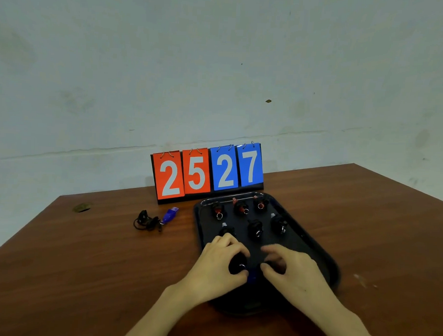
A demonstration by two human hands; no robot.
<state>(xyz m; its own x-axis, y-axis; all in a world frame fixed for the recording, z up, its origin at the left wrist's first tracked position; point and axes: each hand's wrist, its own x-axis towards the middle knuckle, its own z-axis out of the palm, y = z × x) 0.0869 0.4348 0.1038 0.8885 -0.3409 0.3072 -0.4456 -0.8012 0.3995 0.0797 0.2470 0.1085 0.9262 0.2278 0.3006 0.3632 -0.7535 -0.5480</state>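
Note:
A dark tray (321,251) lies on the wooden table (84,263) and holds several whistles, each with a bundled black cord. Red whistles (241,206) sit in the far row, white ones (279,223) in the middle row. My left hand (218,264) grips a black cord bundle (237,265) with a small ring at the tray's near end. A blue whistle (251,276) shows between my hands. My right hand (289,270) hovers beside it with fingers curled; I cannot tell what it holds.
A flip scoreboard (207,172) reading 25 in red and 27 in blue stands behind the tray near the wall. A loose blue whistle (170,215) with an unwound black lanyard (147,221) lies left of the tray.

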